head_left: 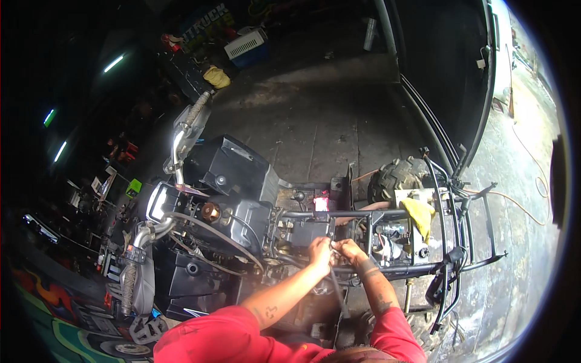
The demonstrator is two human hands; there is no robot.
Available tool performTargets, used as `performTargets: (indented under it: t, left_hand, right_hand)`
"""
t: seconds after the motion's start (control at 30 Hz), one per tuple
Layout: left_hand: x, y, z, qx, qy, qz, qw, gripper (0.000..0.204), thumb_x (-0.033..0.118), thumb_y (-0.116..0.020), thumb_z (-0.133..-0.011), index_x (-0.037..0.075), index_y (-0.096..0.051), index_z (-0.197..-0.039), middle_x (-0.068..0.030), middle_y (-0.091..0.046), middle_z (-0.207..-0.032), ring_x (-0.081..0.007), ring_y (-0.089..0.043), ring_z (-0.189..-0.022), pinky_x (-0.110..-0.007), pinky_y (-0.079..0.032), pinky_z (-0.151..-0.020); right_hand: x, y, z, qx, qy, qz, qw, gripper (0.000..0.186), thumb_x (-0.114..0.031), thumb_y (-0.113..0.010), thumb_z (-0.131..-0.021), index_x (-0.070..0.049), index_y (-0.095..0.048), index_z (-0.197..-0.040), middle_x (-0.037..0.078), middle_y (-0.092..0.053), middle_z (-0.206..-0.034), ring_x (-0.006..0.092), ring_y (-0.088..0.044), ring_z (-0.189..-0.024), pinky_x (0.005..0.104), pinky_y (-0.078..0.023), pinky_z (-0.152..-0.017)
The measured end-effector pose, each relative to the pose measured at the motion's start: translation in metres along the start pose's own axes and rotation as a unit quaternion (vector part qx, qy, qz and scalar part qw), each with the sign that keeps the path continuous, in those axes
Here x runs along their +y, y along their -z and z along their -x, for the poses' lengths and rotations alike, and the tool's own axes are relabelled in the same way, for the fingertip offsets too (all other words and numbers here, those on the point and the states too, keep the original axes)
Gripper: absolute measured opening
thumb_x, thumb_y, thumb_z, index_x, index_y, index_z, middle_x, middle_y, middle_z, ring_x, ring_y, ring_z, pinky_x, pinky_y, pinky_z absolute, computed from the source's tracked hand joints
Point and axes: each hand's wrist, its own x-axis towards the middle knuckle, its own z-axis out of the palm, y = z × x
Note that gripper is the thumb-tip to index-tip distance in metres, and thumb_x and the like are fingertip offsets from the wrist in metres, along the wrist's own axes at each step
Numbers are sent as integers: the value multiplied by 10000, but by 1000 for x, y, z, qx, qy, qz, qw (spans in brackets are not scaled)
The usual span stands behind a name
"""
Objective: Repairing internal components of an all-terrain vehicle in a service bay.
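A partly stripped quad bike (248, 215) stands below me, its tubular frame bare toward the rear. My left hand (320, 253) is closed at the frame's middle, fingers bent in a pinch. Right beside it, my right hand (348, 250) is closed too, its fingertips almost meeting the left ones. What they grip between them is too small to make out. A long, thin, grey strip (339, 293) runs from under the hands toward my body. Just beyond the fingers lies a dark box-shaped part (311, 231) inside the frame.
A yellow cloth (419, 216) hangs over the rear frame near a knobby tire (396, 178). Handlebars (177, 151) rise at the left. A small red-lit object (321, 204) sits beyond the frame tube. A pet carrier (247, 47) stands far off; an orange hose (514, 209) crosses the floor at right.
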Motion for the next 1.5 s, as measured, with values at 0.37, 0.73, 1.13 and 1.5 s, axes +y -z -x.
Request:
performTargets:
  t: [0.37,0.73,1.13,1.5]
  left_hand:
    - [33,14,-35,-186,-169,-634,731,207,226,-680,-669,40,-657,-756,-121,-640,-704,-220,-623,-673,-339,-471,-632]
    - [44,7,-57,-232,-32,-521,821,109,92,-605,-714,0,-631,-765,-30,-544,-527,-79,-431,-403,-247,-317,-372]
    - [35,15,-63,-229,-84,-590,770,92,92,-564,-745,19,-606,-783,-2,-450,-474,-68,-346,-336,-242,-228,-307]
    - [22,9,-42,-115,70,-366,921,83,92,-523,-747,53,-566,-807,-9,-419,-540,-67,-317,-380,-222,-193,-319]
  right_hand:
    - [10,-3,9,21,19,31,999,122,-134,-571,-781,-32,-626,-743,26,-533,-538,98,-432,-376,225,-302,-333]
    - [-29,12,-6,-86,-51,131,986,271,-265,-575,-833,-3,-620,-787,44,-574,-634,109,-470,-468,252,-346,-375]
    - [-28,6,-9,-116,-65,155,979,295,-288,-519,-872,-13,-602,-805,45,-603,-713,86,-476,-535,220,-336,-382]
    - [-27,10,-14,-82,-42,203,975,373,-351,-516,-869,2,-617,-799,49,-604,-666,104,-465,-504,239,-335,-396]
